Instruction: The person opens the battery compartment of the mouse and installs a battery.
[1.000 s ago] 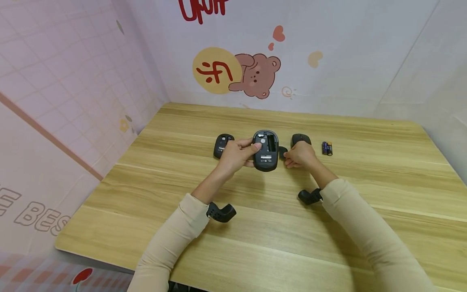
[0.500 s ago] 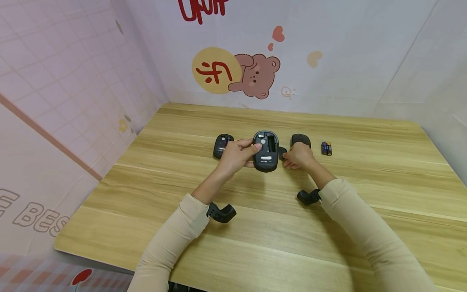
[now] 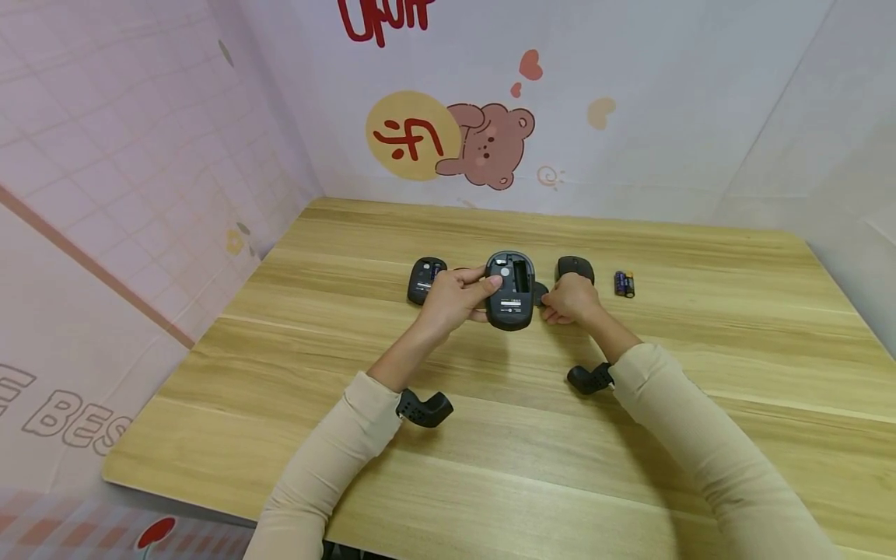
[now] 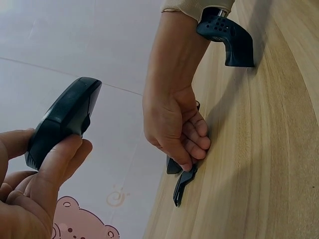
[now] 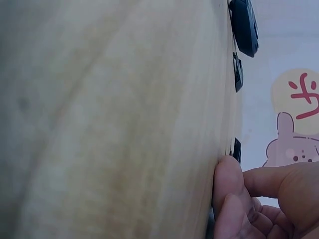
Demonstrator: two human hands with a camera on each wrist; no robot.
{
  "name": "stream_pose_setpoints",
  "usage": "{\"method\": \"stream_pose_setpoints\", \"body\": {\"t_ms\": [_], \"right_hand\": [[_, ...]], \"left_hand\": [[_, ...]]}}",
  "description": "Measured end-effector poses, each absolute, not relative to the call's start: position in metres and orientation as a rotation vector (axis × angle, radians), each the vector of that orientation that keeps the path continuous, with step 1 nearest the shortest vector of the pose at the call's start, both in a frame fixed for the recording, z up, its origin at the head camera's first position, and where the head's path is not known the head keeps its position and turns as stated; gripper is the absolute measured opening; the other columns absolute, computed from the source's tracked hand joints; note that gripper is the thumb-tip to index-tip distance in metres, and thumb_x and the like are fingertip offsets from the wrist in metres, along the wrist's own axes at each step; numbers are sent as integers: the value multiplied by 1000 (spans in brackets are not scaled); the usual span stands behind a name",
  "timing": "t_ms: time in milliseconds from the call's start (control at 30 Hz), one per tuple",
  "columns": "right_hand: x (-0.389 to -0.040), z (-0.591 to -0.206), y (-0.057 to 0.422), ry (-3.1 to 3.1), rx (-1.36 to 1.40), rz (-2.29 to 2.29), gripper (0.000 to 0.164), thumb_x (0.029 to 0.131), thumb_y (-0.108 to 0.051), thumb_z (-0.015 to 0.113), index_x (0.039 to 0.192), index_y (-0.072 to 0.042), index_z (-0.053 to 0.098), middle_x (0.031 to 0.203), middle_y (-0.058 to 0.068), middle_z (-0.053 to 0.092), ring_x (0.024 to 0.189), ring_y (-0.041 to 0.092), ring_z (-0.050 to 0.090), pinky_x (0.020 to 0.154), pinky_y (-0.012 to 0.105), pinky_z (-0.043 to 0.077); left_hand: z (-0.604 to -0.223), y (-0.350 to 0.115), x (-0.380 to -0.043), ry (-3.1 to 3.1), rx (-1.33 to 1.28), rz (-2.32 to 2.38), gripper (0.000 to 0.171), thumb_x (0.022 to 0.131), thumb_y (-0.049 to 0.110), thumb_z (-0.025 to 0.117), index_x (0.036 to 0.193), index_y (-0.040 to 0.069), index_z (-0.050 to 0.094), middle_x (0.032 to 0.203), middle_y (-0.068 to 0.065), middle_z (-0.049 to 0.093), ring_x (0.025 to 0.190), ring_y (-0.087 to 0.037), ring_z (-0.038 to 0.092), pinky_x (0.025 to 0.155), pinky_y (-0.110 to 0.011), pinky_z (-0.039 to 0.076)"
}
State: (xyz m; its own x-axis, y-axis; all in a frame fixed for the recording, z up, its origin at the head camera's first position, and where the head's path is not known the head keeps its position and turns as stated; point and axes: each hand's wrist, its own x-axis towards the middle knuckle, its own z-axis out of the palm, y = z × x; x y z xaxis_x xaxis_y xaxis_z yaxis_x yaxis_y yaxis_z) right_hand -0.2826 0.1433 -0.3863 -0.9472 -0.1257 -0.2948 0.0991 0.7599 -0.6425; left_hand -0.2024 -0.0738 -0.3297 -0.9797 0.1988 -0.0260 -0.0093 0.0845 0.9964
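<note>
My left hand (image 3: 456,295) holds a dark computer mouse (image 3: 509,292) above the table, underside toward me, thumb on its base. Its battery bay lies uncovered, with no battery seen inside. In the left wrist view the mouse (image 4: 65,117) appears from the side between thumb and fingers. Just to the right, my right hand (image 3: 572,299) pinches the edge of a thin black cover (image 3: 540,293) at the tabletop. The left wrist view shows that cover (image 4: 183,188) tilted under the fingertips. Behind the right hand sits another black mouse (image 3: 575,269), partly hidden by it.
An upturned mouse (image 3: 420,281) with a battery in its bay lies left of my left hand, partly hidden. Two batteries (image 3: 624,284) lie side by side at the right. The wooden table (image 3: 504,482) meets a printed wall (image 3: 665,155) behind.
The head view has shifted very slightly. Both hands keep nearly the same place, the left on the mouse and the right at the black cover.
</note>
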Motion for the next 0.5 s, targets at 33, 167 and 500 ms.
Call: {"method": "stream_pose_setpoints", "body": {"t_ms": [33,167,500], "right_hand": [[-283,-386,143,2638,-23,-986,23,93,-11,56,90,8,69,61,3,68,54,11,66,51,22,55],[-283,-386,142,2644,-16,-975,23,93,-11,56,88,7,70,60,2,67,53,10,66,51,21,55],[-277,-381,141,2582,55,-1120,24,92,-10,56,87,9,69,62,7,68,55,15,67,52,24,56]], "left_hand": [[-330,-74,-202,2194,194,2016,44,93,17,62,133,1,53,108,-20,66,89,-27,68,66,-30,58],[-330,-74,-203,2192,191,2013,44,93,18,62,133,2,53,107,-20,67,89,-26,68,66,-30,58],[-329,-75,-201,2148,250,2058,42,93,15,61,131,-1,53,106,-22,66,90,-28,68,67,-31,58]]}}
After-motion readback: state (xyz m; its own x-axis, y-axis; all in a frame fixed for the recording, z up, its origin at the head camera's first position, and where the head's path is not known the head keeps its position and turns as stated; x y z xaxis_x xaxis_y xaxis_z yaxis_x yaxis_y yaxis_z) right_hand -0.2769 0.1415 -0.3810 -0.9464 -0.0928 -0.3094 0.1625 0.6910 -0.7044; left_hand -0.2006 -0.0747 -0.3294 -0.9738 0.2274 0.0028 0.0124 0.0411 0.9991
